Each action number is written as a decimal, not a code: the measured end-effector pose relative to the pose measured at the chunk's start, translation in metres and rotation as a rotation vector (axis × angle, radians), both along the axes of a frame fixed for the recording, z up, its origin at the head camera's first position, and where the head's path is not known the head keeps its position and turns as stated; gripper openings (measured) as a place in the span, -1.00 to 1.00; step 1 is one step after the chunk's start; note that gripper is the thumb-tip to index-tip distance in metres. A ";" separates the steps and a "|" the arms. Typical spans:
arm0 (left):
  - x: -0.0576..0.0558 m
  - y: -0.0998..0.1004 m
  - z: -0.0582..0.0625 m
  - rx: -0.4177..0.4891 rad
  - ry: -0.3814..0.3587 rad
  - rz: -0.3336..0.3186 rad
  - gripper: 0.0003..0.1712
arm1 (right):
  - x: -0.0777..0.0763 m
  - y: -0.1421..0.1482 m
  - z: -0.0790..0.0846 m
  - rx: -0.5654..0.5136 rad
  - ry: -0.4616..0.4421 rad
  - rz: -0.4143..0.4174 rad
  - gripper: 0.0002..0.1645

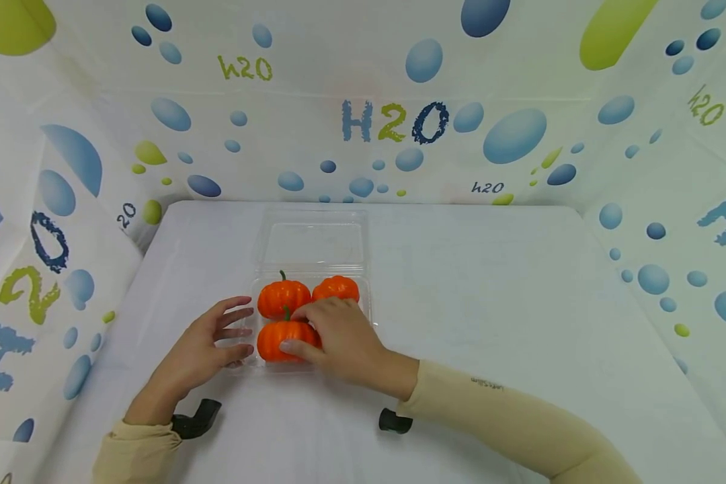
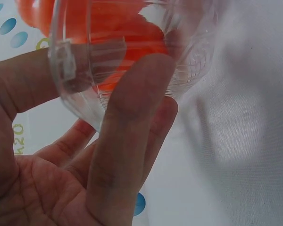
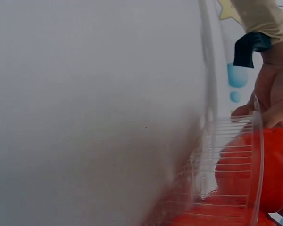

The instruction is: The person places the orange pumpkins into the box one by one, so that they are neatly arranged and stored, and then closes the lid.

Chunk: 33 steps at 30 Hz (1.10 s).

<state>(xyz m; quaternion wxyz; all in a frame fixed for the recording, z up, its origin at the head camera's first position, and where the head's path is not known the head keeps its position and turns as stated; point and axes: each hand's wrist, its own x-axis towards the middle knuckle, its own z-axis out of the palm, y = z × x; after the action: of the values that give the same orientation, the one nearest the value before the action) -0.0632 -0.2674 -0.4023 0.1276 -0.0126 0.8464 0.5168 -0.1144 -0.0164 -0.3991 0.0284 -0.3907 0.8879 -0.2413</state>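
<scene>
In the head view a clear plastic clamshell container [image 1: 370,302] lies with its lid [image 1: 314,245] folded back. Orange toy pumpkins sit inside: a back left one [image 1: 283,299], a back right one [image 1: 336,286] and a front left one [image 1: 272,341]. My right hand [image 1: 346,339] grips the front left pumpkin, thumb on its near side and fingers by its stem. That hand covers the container's front right part. At the left edge, my left hand [image 1: 202,343] holds the rim; the left wrist view shows the clear wall [image 2: 78,99] between its digits.
A white cloth [image 1: 490,282] covers the table, with a printed curtain [image 1: 375,74] behind and at both sides. Dark camera mounts show beside the left wrist [image 1: 196,420] and below the right sleeve [image 1: 395,421].
</scene>
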 end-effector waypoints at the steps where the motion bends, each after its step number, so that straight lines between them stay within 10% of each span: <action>1: 0.000 0.000 0.000 -0.001 0.000 0.000 -0.08 | 0.001 -0.001 -0.001 0.019 0.021 -0.005 -0.39; 33: 0.001 0.000 0.000 0.018 0.002 0.007 -0.09 | 0.005 -0.001 -0.009 0.244 0.328 0.089 -0.31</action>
<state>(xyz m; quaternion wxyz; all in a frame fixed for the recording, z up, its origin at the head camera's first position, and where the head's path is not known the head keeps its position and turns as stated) -0.0621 -0.2670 -0.4022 0.1254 -0.0138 0.8418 0.5248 -0.1095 -0.0175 -0.4080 -0.0588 -0.4573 0.8851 -0.0637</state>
